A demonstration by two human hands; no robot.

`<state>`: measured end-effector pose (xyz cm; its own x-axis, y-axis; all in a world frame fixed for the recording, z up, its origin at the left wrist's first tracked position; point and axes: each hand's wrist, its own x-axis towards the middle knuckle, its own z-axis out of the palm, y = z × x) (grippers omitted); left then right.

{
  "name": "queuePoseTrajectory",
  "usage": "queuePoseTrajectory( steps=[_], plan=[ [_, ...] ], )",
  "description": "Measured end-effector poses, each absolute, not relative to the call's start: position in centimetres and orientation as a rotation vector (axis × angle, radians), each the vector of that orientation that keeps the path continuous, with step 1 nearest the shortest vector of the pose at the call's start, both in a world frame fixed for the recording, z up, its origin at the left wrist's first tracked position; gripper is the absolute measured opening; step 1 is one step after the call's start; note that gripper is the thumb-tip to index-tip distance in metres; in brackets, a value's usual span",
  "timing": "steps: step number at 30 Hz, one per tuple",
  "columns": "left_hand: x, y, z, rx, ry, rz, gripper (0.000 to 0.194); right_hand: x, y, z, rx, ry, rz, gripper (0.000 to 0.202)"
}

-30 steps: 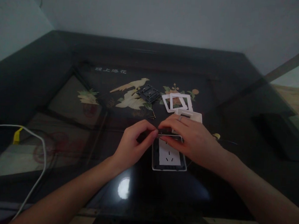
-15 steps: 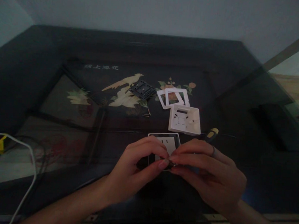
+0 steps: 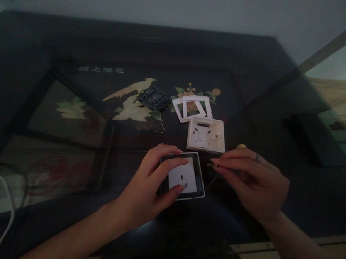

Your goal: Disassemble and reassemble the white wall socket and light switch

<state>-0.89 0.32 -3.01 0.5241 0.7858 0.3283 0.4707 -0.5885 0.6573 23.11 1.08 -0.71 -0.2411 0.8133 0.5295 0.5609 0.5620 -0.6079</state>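
Observation:
A wall socket (image 3: 190,175) with a white face and dark border lies on the dark table in front of me. Curved over its left side, my left hand (image 3: 158,179) steadies it, fingertips and thumb on the face. To the right of the socket, my right hand (image 3: 251,184) pinches a small screw (image 3: 212,164) between thumb and fingertips, apart from the socket. Just behind stands a white, open-fronted back box (image 3: 206,135). A yellow-tipped handle (image 3: 241,146) shows beyond my right hand, most of it hidden.
Two white frames (image 3: 178,110) overlap behind the box. A black mounting plate (image 3: 153,98) lies left of them, with a few loose screws (image 3: 160,130) nearer me. A white cable (image 3: 9,202) runs along the left. The glossy tabletop (image 3: 70,201) reflects the room.
My hands have separated: the right has drawn away to the right with the screw, and the left has settled on the socket. The view has shifted slightly.

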Motion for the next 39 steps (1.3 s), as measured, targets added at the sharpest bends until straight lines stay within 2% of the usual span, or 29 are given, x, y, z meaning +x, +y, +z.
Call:
queuePoseTrajectory(
  steps=[4, 8, 16, 25, 39],
  plan=[
    [-0.7, 0.2, -3.7, 2.302, 1.019, 0.71, 0.052, 23.1, 0.9, -1.5, -1.069, -2.045, 0.363, 0.01],
    [-0.7, 0.1, -3.8, 2.319, 1.047, 0.606, 0.06, 22.6, 0.8, -1.8, -1.028, -2.091, 0.414, 0.009],
    [-0.7, 0.1, -4.0, 2.263, 1.06, 0.569, 0.064, 22.4, 0.9, -2.1, -1.014, -2.096, 0.427, 0.009],
    [-0.6, 0.2, -3.9, 2.255, 1.044, 0.57, 0.064, 21.9, 0.9, -1.6, -0.912, -2.215, 0.222, 0.018],
    [-0.5, 0.3, -4.0, 2.256, 1.036, 0.57, 0.065, 22.0, 0.8, -2.0, -0.938, -2.203, 0.283, 0.008]
  ],
)
